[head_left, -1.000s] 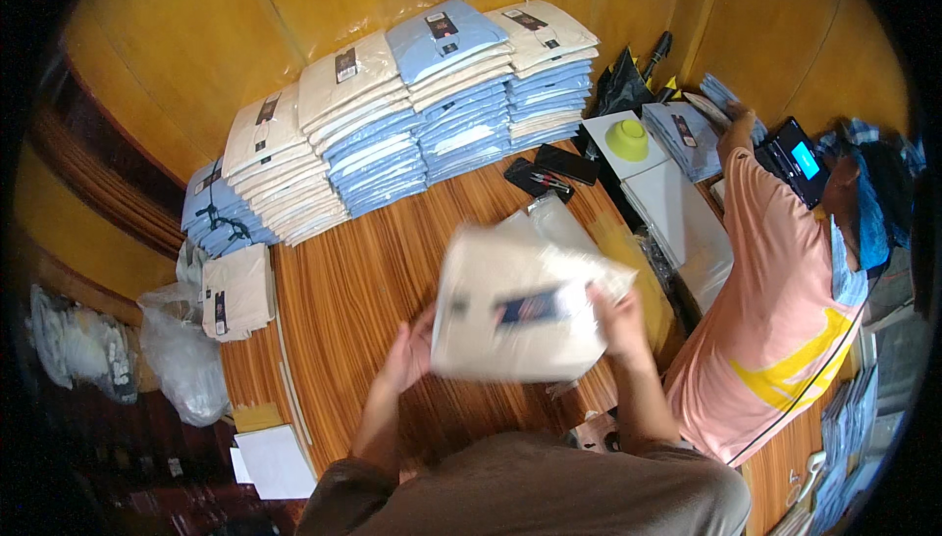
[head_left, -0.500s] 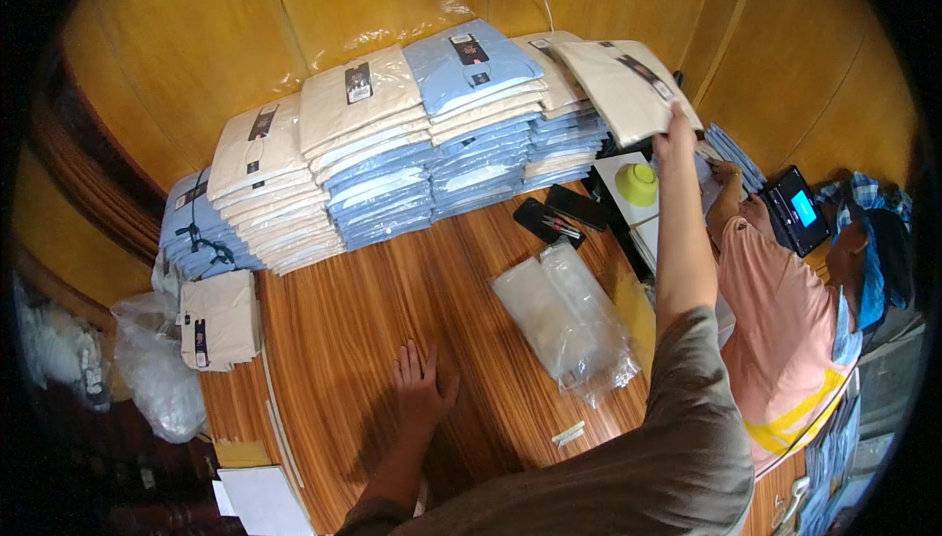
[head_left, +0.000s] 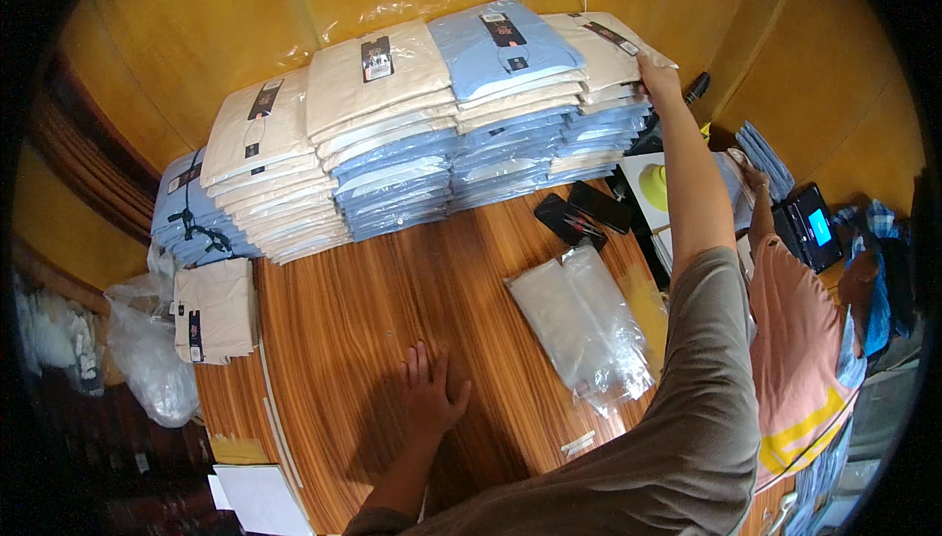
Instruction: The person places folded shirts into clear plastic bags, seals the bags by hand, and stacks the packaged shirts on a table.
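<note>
My right hand [head_left: 657, 84] reaches far to the back right, its fingers closed on the near corner of a cream folded garment [head_left: 594, 50] in a clear bag with a dark tag. That garment lies on top of the rightmost stack. To its left stand more stacks of bagged garments, one topped by a blue garment [head_left: 505, 43] and others by a cream garment [head_left: 378, 84]. My left hand [head_left: 432, 397] rests on the brown wooden table [head_left: 343, 340], fingers spread and holding nothing. Clear plastic bags [head_left: 584, 325] lie flat to the right of it.
Dark phone-like objects [head_left: 584, 214] lie behind the bags. A yellow-green cup [head_left: 653, 186] is partly behind my right arm. At the right works another person [head_left: 800, 349] beside a small screen device [head_left: 812, 227]. Unbagged cream garments [head_left: 216, 310] sit at the left edge.
My right hand has brought the cream bagged garment down and left onto the rightmost stack. The left hand stays on the table. The view has shifted slightly.
</note>
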